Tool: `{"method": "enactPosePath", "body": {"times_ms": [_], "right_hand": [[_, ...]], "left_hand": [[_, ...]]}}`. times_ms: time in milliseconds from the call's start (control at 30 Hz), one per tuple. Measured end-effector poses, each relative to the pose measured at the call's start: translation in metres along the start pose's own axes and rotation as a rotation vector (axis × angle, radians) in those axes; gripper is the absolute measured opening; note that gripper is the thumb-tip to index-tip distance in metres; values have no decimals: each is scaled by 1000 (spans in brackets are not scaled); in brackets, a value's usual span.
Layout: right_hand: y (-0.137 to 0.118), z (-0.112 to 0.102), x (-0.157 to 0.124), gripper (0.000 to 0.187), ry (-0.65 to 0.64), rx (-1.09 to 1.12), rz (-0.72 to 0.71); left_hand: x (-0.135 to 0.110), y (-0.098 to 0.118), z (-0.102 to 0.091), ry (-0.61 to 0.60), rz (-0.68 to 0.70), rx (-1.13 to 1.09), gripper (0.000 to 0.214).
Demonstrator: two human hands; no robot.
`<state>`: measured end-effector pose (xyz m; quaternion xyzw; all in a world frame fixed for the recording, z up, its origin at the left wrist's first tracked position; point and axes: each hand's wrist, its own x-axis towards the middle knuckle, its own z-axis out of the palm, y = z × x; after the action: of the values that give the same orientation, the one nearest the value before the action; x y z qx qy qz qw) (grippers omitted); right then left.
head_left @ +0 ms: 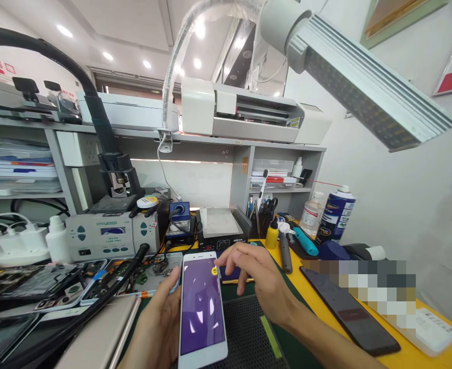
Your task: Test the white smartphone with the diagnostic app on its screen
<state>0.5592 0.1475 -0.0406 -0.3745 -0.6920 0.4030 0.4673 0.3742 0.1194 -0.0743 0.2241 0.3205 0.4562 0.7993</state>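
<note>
Overhead: ribbed aluminium LED lamp (364, 87) on a corrugated gooseneck. Shelf: boxy white machine (244, 115), label too small to read. Yellow bench (426, 359), grey solder station (110, 236). My left hand (158, 323) grips the white phone (202, 307) by its left edge, low centre over the perforated black mat (249, 328); glossy purple screen lit. Right hand (256, 279) loose, holding nothing, fingers spread above the phone's top. Blue spray can (335, 215): print illegible.

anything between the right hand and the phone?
Nothing visible. The right hand is over the top end of the phone, fingers spread, and nothing lies across the phone. The left hand grips only its left edge.
</note>
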Motion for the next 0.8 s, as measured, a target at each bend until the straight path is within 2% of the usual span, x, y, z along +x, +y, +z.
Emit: {"method": "enactPosePath", "body": {"times_ms": [200, 367, 567, 667, 767, 800], "right_hand": [[2, 1, 0, 39, 62, -52, 4], [3, 0, 1, 38, 105, -24, 19], [5, 4, 0, 33, 95, -17, 50], [9, 8, 0, 28, 103, 22, 96], [15, 9, 1, 36, 116, 68, 144], [18, 9, 2, 40, 133, 78, 173]], "left_hand": [[-5, 2, 8, 50, -2, 23, 72], [-11, 4, 17, 18, -5, -6, 64], [-3, 1, 5, -23, 11, -31, 69], [-1, 1, -1, -65, 25, 30, 61], [-2, 0, -1, -178, 97, 68, 56], [-2, -1, 0, -181, 120, 82, 58]]}}
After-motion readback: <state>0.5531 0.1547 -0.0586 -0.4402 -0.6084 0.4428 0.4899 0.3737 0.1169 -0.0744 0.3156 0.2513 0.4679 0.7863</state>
